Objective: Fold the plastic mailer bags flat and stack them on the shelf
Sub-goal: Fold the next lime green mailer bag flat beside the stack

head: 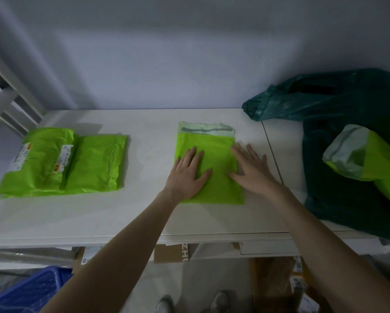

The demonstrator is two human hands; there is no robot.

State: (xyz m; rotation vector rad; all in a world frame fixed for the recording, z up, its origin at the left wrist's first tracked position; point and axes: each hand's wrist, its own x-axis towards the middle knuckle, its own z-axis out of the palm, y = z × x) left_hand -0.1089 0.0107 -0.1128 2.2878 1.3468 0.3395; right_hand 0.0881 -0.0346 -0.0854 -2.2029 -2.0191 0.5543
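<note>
On the white shelf (126,213), a green mailer (208,152) lies flat at centre, its flap end away from me. My left hand (188,172) and right hand (249,169) press on it, fingers straight and spread, holding nothing, probably smoothing it for folding. Folded mailers (63,161) are stacked far left. A dark green sack (338,123) with another mailer slumps right. Grey wall behind; cardboard and a blue crate below.
</note>
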